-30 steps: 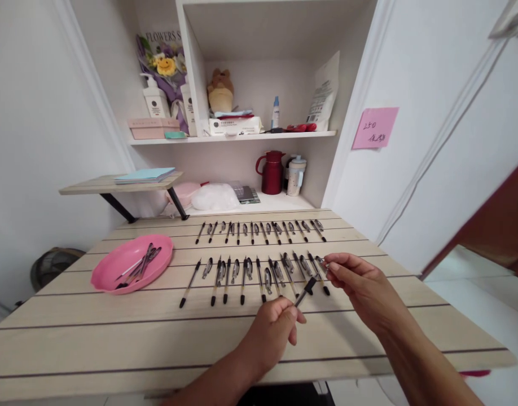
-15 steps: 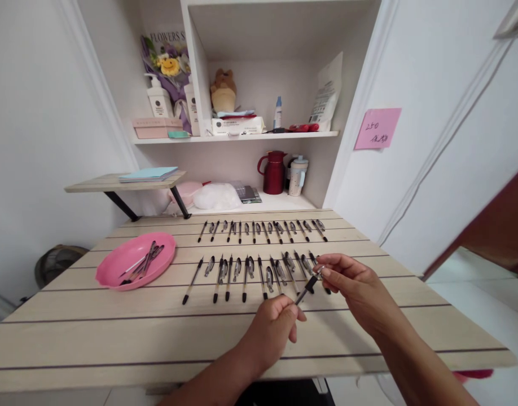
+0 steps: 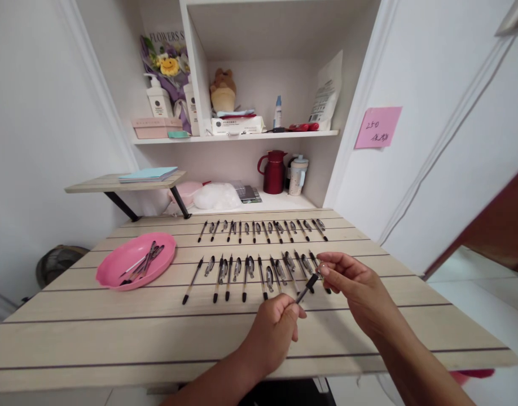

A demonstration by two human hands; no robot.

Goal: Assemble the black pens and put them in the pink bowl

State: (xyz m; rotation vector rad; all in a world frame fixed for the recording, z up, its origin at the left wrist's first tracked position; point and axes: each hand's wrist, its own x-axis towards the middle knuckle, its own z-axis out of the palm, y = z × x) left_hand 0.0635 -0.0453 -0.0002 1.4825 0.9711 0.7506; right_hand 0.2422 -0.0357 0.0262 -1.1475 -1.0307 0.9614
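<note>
My left hand (image 3: 273,330) is closed round the barrel of a pen (image 3: 304,291), which slants up to the right over the table. The pen's black grip shows between my two hands. With thumb and forefinger, my right hand (image 3: 347,276) pinches a small clear pen cap (image 3: 321,267) at the pen's upper end; the fingers partly hide it. Behind the hands lies a near row of uncapped pens (image 3: 244,279) with loose caps (image 3: 209,265) beside them. Farther back is a second row of pens (image 3: 254,232) and caps.
A pink tray (image 3: 109,270) with several pens stands at the left of the slatted table (image 3: 157,344). A small raised shelf (image 3: 93,183) on black legs is behind it. At the back, a red jug (image 3: 275,173) and a cup (image 3: 298,176) stand in the cabinet.
Both hands keep their hold on the pen and cap, with only a very slight shift. The rows of pens and the tray have not moved.
</note>
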